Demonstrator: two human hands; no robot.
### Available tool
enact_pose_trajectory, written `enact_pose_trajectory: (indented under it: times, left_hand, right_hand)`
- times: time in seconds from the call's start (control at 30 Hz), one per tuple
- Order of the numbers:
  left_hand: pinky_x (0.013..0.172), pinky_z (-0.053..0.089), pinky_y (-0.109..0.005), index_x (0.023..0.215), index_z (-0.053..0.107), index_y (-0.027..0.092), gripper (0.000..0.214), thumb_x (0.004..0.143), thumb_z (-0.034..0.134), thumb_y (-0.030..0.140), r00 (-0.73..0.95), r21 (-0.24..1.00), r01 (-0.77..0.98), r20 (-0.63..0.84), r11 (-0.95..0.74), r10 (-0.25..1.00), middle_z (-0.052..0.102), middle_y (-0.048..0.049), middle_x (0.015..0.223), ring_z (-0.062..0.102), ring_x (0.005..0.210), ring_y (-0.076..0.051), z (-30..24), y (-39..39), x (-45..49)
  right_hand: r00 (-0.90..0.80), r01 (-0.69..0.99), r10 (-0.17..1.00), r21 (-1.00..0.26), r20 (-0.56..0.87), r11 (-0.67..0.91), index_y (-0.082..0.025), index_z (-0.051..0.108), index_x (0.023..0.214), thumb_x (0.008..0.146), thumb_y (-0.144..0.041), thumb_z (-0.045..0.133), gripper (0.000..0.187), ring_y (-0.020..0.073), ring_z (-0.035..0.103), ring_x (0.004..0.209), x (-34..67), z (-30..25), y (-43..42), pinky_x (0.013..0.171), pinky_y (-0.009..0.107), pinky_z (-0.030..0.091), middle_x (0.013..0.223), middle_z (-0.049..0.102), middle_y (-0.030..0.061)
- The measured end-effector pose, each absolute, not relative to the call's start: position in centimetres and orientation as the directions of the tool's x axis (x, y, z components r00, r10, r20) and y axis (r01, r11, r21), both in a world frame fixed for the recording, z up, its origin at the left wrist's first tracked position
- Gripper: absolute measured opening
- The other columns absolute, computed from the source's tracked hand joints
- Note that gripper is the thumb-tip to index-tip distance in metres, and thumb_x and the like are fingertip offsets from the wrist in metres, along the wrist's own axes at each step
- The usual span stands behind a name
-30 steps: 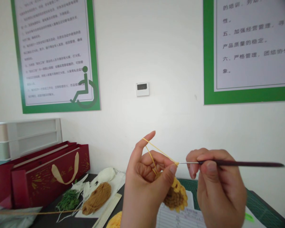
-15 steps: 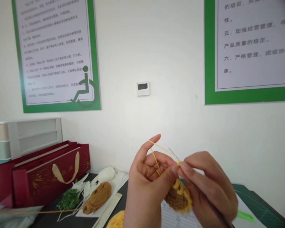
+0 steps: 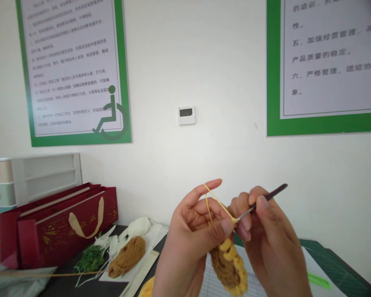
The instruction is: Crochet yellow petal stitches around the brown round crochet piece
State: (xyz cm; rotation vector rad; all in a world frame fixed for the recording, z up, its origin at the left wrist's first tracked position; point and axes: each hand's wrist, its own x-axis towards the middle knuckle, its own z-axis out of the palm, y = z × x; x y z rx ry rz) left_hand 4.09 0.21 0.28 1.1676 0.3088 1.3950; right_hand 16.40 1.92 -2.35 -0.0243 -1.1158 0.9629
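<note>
My left hand (image 3: pixel 194 235) pinches a yellow and brown crochet piece (image 3: pixel 228 266) between thumb and fingers, held up over the table. Yellow yarn (image 3: pixel 218 202) runs over its raised index finger down to the work. My right hand (image 3: pixel 266 239) grips a dark crochet hook (image 3: pixel 262 200), whose metal tip meets the yarn at the top of the piece. The handle points up and to the right.
On the dark table lie a brown yarn skein (image 3: pixel 126 256), green (image 3: pixel 91 260) and white yarn (image 3: pixel 139 227), a ruler (image 3: pixel 144 270), a printed sheet (image 3: pixel 216 282) and a green cutting mat (image 3: pixel 334 264). A red gift bag (image 3: pixel 49 231) and drawer unit (image 3: pixel 34 175) stand at left.
The hook swung from level and pointing right, dipped through the work, and now tilts up to the right. The crochet piece turned and hangs lower. Both hands shifted slightly right.
</note>
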Motion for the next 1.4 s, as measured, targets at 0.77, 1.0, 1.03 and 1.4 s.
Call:
enact_pose_trajectory:
  times: [0.77,1.0,1.03,1.4]
  left_hand:
    - [0.061,0.046,-0.019,0.12,0.071,0.015,0.053,0.07,0.087,0.007,0.047,0.779,-0.515,0.443,-0.359,0.895,0.073,0.0006,0.072,0.059,0.063,-0.008,0.6,-0.2,5.0]
    - [0.061,0.046,-0.021,0.116,0.073,0.015,0.051,0.068,0.089,0.008,0.03,0.77,-0.529,0.435,-0.355,0.9,0.073,-0.0006,0.071,0.059,0.062,-0.01,0.6,0.0,5.0]
    - [0.061,0.046,-0.021,0.115,0.073,0.015,0.051,0.067,0.089,0.008,0.026,0.771,-0.528,0.434,-0.356,0.901,0.073,-0.0005,0.071,0.059,0.062,-0.01,0.6,0.0,5.0]
    - [0.063,0.048,-0.022,0.117,0.074,0.015,0.053,0.067,0.091,0.008,0.022,0.775,-0.531,0.418,-0.343,0.908,0.074,-0.0009,0.071,0.061,0.062,-0.011,0.6,0.0,4.8]
  right_hand:
    - [0.201,-0.295,0.442,-0.376,0.874,0.878,-0.027,0.059,0.102,0.105,-0.029,0.051,0.009,0.0162,0.066,0.088,18.6,-2.8,3.0,0.081,0.031,0.051,0.088,0.073,0.001]
    - [0.124,-0.246,0.346,-0.309,0.93,0.919,-0.026,0.058,0.106,0.105,-0.025,0.049,0.009,0.0179,0.068,0.089,19.4,-2.6,2.9,0.081,0.035,0.051,0.091,0.074,0.0016]
    - [0.118,-0.237,0.328,-0.294,0.937,0.926,-0.026,0.059,0.106,0.105,-0.025,0.05,0.009,0.0182,0.068,0.088,19.4,-2.5,2.8,0.08,0.035,0.052,0.091,0.073,0.0017]
    - [0.024,0.126,0.066,-0.068,0.998,0.99,-0.024,0.065,0.112,0.095,-0.008,0.057,0.025,0.0243,0.069,0.093,20.3,-2.5,2.2,0.081,0.048,0.055,0.1,0.077,0.0057]
